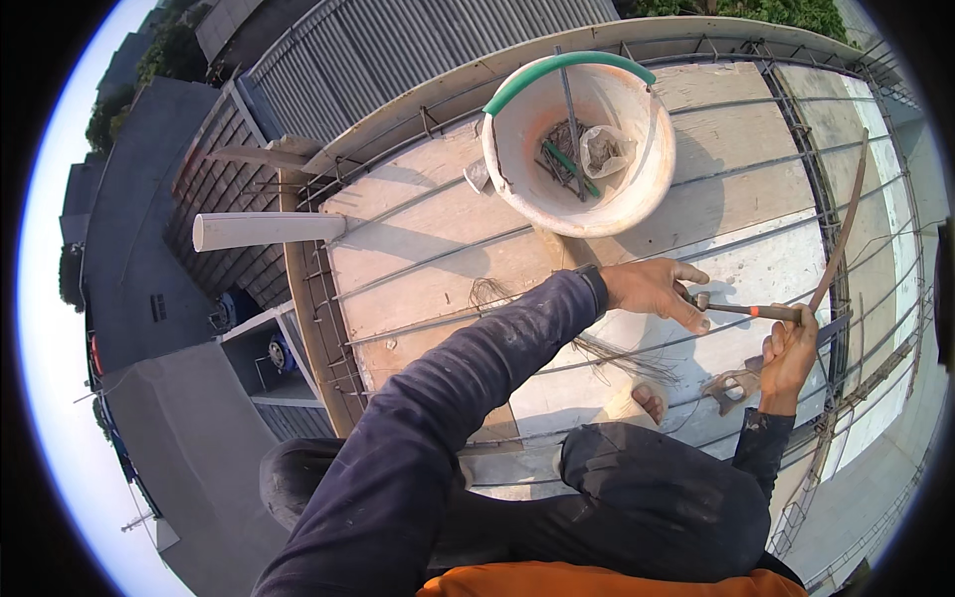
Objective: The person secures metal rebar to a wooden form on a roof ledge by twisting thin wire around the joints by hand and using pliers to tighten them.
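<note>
My right hand (pixel 791 354) grips the dark handle of a hammer (pixel 735 309), which has an orange band. The hammer's metal head points left, between the spread thumb and forefinger of my left hand (pixel 653 291). Whether the left fingers press on the head or on something behind it is hard to see. Below the hammer, partly behind my right hand, lies a handsaw (pixel 727 389) with a worn wooden handle. A bundle of thin tie wire (pixel 627 358) rests on the plywood formwork (pixel 418 287) under my left wrist.
Beyond my hands stands a whitish bucket (pixel 503 175) with green hose on its handle, holding metal pieces, a bar and a plastic bag. Steel reinforcing bars (pixel 425 265) cross the deck. A white plastic pipe (pixel 268 230) rises near the left edge board (pixel 310 321), with a drop beyond.
</note>
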`<state>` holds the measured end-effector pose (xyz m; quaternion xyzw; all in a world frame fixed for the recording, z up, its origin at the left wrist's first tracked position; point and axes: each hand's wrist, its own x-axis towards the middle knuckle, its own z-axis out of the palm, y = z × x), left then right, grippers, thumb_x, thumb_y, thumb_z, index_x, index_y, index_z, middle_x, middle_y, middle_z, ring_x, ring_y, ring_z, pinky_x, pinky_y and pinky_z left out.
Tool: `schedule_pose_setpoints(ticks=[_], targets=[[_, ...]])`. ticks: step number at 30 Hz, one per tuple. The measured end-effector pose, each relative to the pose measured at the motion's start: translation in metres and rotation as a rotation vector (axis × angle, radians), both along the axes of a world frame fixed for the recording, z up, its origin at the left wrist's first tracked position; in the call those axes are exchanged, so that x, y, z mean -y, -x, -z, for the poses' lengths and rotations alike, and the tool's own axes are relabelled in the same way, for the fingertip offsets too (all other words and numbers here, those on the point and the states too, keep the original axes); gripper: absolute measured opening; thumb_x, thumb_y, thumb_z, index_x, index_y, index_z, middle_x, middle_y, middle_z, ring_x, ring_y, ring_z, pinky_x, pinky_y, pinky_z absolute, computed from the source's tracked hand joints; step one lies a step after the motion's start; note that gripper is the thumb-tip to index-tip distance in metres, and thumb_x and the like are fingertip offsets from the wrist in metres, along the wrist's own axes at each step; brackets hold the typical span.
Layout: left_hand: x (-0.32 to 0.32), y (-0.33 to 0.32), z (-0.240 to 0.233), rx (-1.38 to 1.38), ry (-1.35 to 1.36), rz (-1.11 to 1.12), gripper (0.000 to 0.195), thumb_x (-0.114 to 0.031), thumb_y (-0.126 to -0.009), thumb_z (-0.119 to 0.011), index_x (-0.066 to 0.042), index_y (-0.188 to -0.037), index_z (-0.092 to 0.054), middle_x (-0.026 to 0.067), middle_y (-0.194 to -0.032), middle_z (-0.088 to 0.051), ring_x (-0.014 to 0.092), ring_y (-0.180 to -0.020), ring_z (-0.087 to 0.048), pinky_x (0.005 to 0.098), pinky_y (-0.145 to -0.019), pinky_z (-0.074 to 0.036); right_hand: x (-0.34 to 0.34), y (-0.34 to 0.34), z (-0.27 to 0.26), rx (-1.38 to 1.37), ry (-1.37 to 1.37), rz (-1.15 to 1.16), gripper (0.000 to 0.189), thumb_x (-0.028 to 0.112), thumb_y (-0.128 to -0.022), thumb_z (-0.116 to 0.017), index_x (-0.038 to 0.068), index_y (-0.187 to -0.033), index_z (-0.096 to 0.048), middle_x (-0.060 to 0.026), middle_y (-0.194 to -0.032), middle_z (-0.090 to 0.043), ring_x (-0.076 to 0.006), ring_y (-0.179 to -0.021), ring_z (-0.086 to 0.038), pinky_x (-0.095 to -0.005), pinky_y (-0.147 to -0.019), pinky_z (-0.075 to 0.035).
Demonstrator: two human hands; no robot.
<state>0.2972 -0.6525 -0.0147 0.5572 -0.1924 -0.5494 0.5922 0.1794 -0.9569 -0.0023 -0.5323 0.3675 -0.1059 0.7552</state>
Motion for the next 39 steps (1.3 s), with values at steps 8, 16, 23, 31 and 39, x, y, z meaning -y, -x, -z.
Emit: schedule_pose_setpoints(ticks=[8,16,23,31,39], targets=[[-0.024,0.066,-0.005,0.762,-0.128,-0.536,0.085,-0.060,-0.084,-0.088,-0.011,-0.147,-0.063,0.0142,-0.124,-0.055,0.036,-0.121,-0.047,0.0505,-0.112,-0.038,-0.026,0.015,0.016,0.056,-0.346,-0.174,0.034,0.032,-0.114,-0.049,0.001,-0.114,-0.064,-0.0119,-0.112,-0.078,-0.0019,-0.046,-0.036,-0.0172,-0.034,-0.031],[-0.075,0.061,-0.055,0.544,0.052,-0.685,0.054,-0.051,-0.103,-0.072,-0.002,-0.125,-0.069,0.0214,-0.094,-0.074,0.035,-0.088,-0.074,0.0442,-0.078,-0.056,-0.080,0.006,0.003,-0.439,0.122,-0.331,0.059,0.062,-0.111,-0.049,0.008,-0.124,-0.068,0.0027,-0.064,-0.051,-0.0033,-0.041,-0.029,-0.0222,-0.035,-0.022],[-0.256,0.048,-0.137,0.734,0.073,-0.512,0.054,-0.052,-0.099,-0.078,0.001,-0.110,-0.079,0.0095,-0.076,-0.074,0.018,-0.068,-0.072,0.0360,-0.062,-0.055,0.083,-0.031,0.059,-0.942,1.063,-1.089,0.067,0.059,-0.107,-0.059,0.002,-0.140,-0.063,-0.0171,-0.101,-0.071,-0.0238,-0.079,-0.063,-0.0378,-0.069,-0.050],[-0.342,0.116,-0.171,0.693,0.063,-0.840,0.058,-0.058,-0.099,-0.074,-0.001,-0.110,-0.083,0.0113,-0.087,-0.077,0.018,-0.079,-0.073,0.0330,-0.074,-0.058,-0.305,-0.079,-0.162,0.141,0.849,-1.640,0.126,0.076,-0.070,-0.082,0.003,-0.165,-0.042,-0.0247,-0.160,-0.051,-0.0387,-0.150,-0.048,-0.0528,-0.123,-0.038],[-0.426,0.134,-0.132,1.309,-0.098,-0.876,0.065,-0.064,-0.100,-0.070,-0.003,-0.121,-0.081,0.0200,-0.108,-0.078,0.028,-0.093,-0.077,0.0424,-0.075,-0.063,-0.507,-0.037,-0.130,0.248,0.325,-1.730,0.055,0.043,-0.102,-0.076,-0.003,-0.132,-0.066,-0.0104,-0.085,-0.075,-0.0212,-0.085,-0.075,-0.0362,-0.083,-0.058]])
